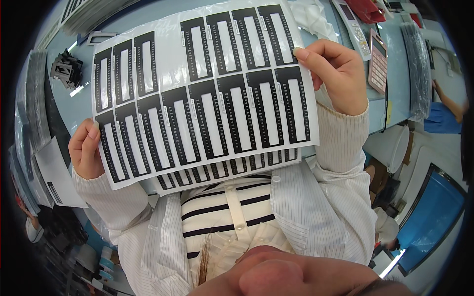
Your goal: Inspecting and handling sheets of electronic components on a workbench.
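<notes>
A white backing sheet (168, 59) carrying two rows of black frame-shaped stickers (207, 126) is stretched between my hands, tilted toward me. The upper row has a bare gap left of its middle. My left hand (86, 148) pinches the sheet's left edge between thumb and fingers. At the upper right edge, my right hand (338, 74) grips it the same way. Below its lower edge shows part of another sheet (232, 170) with similar black stickers; how it is supported is hidden.
Small black frame pieces (66, 70) lie on the glass-topped table at the left. A pink calculator (377, 63) and a white handheld device (353, 27) lie at the right. Stacks of plastic-wrapped sheets (414, 71) stand at both sides. Crumpled white film (313, 19) is behind the sheet.
</notes>
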The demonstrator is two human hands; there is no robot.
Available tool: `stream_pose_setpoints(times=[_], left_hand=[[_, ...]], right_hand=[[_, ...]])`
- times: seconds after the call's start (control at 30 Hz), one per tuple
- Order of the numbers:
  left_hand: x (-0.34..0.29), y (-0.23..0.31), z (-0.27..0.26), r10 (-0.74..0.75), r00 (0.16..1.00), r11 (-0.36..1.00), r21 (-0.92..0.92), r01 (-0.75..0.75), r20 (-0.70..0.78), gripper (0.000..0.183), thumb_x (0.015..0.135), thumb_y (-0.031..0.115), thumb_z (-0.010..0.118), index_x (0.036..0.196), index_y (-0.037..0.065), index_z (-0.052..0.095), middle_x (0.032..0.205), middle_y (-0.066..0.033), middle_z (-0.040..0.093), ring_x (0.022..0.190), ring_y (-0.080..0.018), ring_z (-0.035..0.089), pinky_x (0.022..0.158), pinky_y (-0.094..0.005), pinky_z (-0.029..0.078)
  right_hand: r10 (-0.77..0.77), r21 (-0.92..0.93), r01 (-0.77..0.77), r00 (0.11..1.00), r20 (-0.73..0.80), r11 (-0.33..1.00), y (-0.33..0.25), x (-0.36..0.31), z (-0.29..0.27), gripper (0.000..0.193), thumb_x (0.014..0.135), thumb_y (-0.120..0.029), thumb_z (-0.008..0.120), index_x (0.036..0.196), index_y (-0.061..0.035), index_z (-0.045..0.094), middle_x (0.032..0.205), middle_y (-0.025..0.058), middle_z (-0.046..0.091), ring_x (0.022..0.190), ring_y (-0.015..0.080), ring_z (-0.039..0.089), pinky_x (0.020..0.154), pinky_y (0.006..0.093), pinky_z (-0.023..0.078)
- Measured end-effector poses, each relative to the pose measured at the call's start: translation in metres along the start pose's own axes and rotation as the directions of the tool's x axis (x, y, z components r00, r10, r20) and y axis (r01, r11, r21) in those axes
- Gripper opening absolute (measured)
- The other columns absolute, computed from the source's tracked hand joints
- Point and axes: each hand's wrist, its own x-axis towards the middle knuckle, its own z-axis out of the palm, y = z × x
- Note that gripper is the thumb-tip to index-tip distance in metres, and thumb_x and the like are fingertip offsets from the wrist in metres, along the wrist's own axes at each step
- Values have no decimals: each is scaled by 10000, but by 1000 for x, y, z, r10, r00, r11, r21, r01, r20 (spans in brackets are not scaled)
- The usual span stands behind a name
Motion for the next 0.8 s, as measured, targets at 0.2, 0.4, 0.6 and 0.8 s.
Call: stream_pose_setpoints(times=[0.2, 0.4, 0.6, 0.8], left_hand=[[-1, 2, -5, -4, 1000, 1000, 19, 4, 1, 246, 886, 200, 481, 700, 40, 476, 605, 25, 464, 518, -27, 378, 502, -178, 280], [1, -5, 4, -1, 1000, 1000, -19, 1, -6, 254, 885, 208, 489, 709, 26, 500, 614, 27, 475, 520, -24, 380, 502, -176, 279], [-3, 8, 3, 14, 1000, 999, 29, -14, -9, 265, 890, 212, 486, 706, 23, 506, 608, 24, 483, 494, -16, 361, 478, -175, 264], [-3, 5, 10, 36, 999, 999, 39, -35, -38, 279, 874, 210, 505, 660, 33, 491, 589, 29, 465, 474, -14, 309, 467, -181, 229]], right_hand=[[-12, -4, 12, 1000, 9, 1000, 0, 1, 2, 149, 785, -142, 654, 706, -17, 640, 558, -17, 537, 451, 28, 440, 411, 165, 301], [-5, -40, 5, 1000, 9, 999, 3, 1, -1, 153, 784, -149, 657, 713, -15, 642, 567, -12, 542, 457, 29, 435, 415, 164, 301], [0, -37, 0, 1000, 2, 999, 3, 2, 2, 159, 786, -159, 661, 720, -16, 638, 572, -13, 541, 464, 29, 433, 421, 161, 307], [22, -66, -21, 1000, 22, 998, 1, 2, 0, 170, 792, -161, 657, 716, -12, 628, 575, -15, 536, 470, 27, 435, 431, 160, 313]])
